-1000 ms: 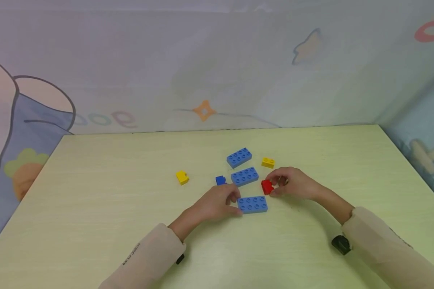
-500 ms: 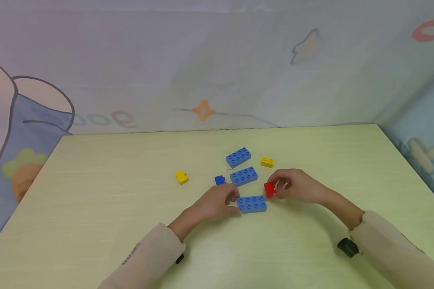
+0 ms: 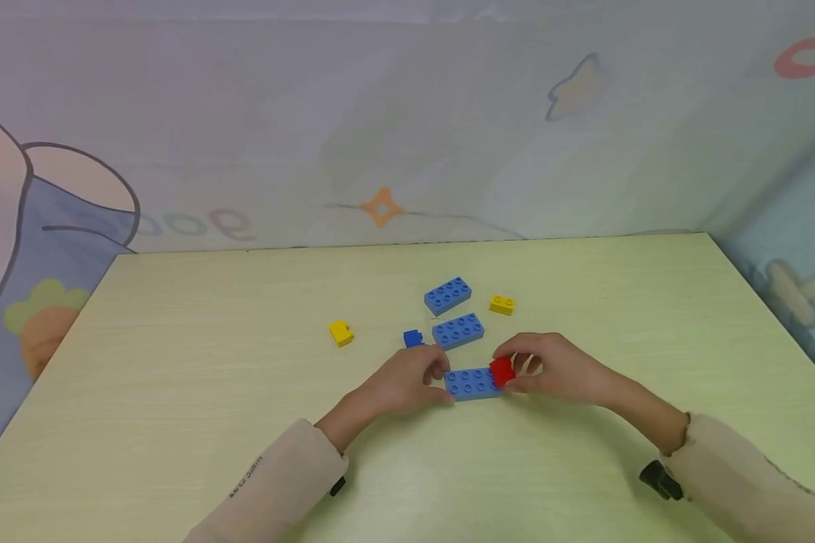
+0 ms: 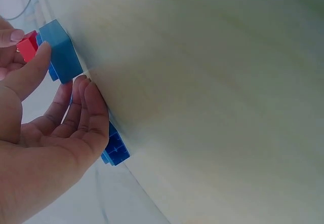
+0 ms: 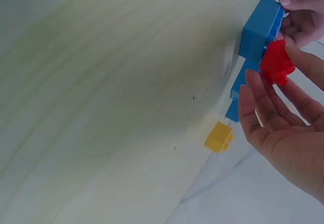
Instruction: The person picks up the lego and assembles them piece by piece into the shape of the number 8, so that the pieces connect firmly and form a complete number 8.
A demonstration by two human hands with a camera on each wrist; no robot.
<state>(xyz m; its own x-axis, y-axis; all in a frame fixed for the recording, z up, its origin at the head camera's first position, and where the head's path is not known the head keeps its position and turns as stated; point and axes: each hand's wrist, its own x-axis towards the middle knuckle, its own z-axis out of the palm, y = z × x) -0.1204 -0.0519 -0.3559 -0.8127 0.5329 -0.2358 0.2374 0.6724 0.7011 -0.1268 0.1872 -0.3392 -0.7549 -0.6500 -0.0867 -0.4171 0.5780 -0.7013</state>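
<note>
Red brick [image 3: 501, 372] pinched in right hand [image 3: 555, 368], at right end of blue brick [image 3: 471, 384]; left hand [image 3: 404, 383] grips other end.

Head cam: highest, farthest back, looks fwd & down, takes in most of desk [image 3: 143, 392], L hand [image 3: 404, 381] & R hand [image 3: 560, 367]. L wrist cam: v. close, looks past L hand, tipped so desk edge runs aslant. R wrist cam: ditto, past R hand. All 3 share red brick [image 3: 501, 372] & near blue brick [image 3: 467, 385].
</note>
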